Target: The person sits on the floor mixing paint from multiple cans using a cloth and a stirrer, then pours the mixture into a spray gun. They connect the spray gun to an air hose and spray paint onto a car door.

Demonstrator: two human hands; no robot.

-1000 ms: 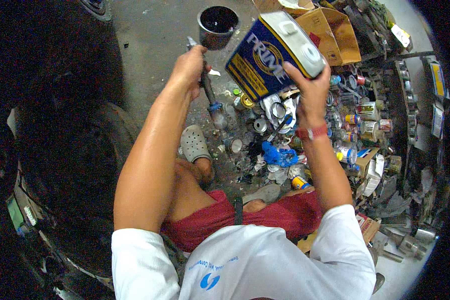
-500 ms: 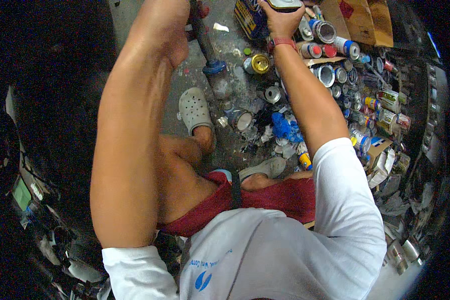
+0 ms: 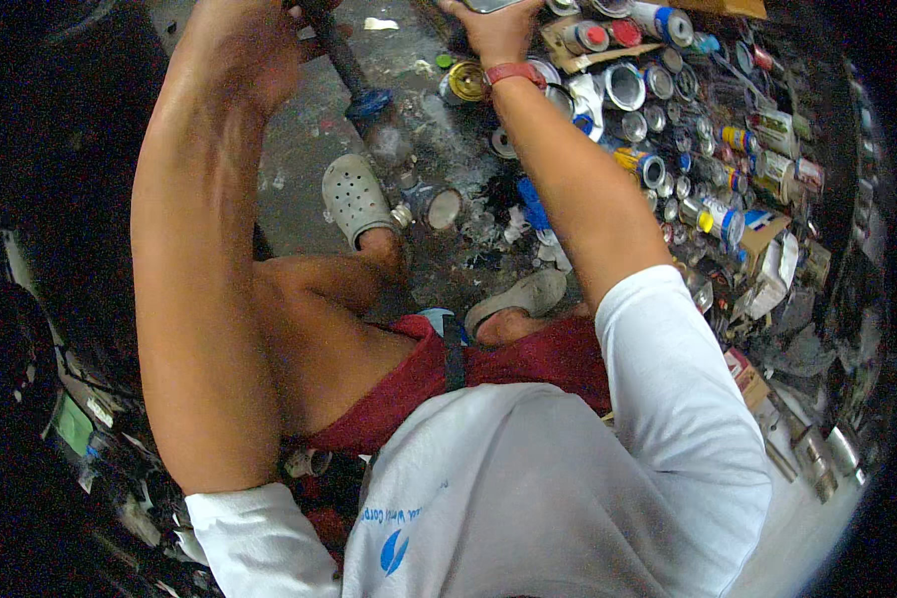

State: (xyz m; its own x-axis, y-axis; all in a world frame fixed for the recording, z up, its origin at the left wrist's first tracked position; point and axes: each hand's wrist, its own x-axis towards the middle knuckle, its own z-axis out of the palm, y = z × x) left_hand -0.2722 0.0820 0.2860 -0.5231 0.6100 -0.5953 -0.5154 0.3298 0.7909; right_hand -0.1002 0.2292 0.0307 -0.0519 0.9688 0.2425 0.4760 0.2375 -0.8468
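In the head view, the left hand [image 3: 261,45] holds a dark tool [image 3: 341,58] with a blue end. The right hand [image 3: 503,35] grips a big can [image 3: 490,4] at the top edge, where most of it is cut off. Small cans [image 3: 625,88] crowd the floor [image 3: 304,125], right of the red wristband [image 3: 515,73].

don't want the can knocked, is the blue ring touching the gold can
Apart. The head view shows a strip of floor between the blue ring and the gold can.
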